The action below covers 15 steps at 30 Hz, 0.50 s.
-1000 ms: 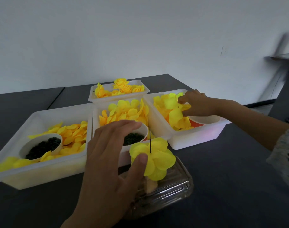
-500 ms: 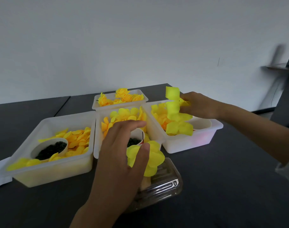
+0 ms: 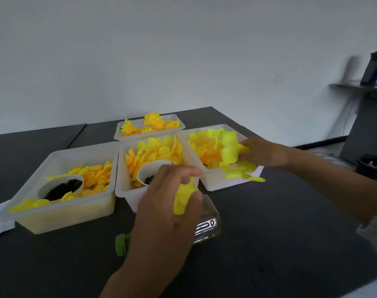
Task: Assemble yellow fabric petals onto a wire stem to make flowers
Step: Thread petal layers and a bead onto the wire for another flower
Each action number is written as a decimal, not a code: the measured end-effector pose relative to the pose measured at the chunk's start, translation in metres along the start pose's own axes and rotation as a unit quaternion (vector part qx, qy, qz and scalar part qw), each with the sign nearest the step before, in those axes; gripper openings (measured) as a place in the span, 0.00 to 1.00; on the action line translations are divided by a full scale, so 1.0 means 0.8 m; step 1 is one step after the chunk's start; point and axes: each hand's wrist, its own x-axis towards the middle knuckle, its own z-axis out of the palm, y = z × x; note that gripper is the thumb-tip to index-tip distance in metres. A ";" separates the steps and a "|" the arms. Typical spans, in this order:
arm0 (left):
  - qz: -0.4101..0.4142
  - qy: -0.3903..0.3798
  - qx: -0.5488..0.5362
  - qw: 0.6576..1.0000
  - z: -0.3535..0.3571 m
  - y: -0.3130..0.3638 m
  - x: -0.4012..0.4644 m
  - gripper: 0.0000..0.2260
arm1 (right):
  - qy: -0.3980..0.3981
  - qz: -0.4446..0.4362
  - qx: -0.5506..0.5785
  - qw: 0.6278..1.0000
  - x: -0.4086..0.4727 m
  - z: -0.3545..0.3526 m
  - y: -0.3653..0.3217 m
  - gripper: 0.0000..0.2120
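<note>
Left hand (image 3: 166,214) pinches a partly built flower (image 3: 183,198) between thumb and curled fingers, low centre, just above a clear plastic container (image 3: 207,224). The flower is bright yellow, petals bunched and folded down; the wire stem is hidden by the hand.

Left to right on the dark table (image 3: 269,244):
- left white bin (image 3: 61,216): flat orange-yellow petals plus a white cup (image 3: 61,186) of dark bits
- green cap (image 3: 120,245) at the near edge of the left hand
- middle white bin (image 3: 127,190): round yellow petals, second cup (image 3: 151,171) partly behind the fingers
- back bin (image 3: 149,125): finished yellow flowers
- right white bin (image 3: 213,181)

Right hand (image 3: 262,151) grips a petal cluster (image 3: 230,155), lime-yellow, squarish lobes, lifted over the right bin's near corner, some lobes trailing over the rim.
</note>
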 end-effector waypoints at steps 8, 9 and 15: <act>0.046 -0.163 0.207 0.964 0.090 0.013 -0.052 0.40 | -0.088 0.017 0.199 0.976 -0.086 0.079 0.012 0.10; 0.039 -0.146 0.204 0.967 0.094 0.012 -0.050 0.39 | -0.098 0.020 0.226 0.969 -0.098 0.087 0.009 0.07; 0.063 -0.052 0.142 0.987 0.095 -0.001 -0.029 0.08 | -0.143 0.064 0.280 0.947 -0.117 0.106 0.004 0.12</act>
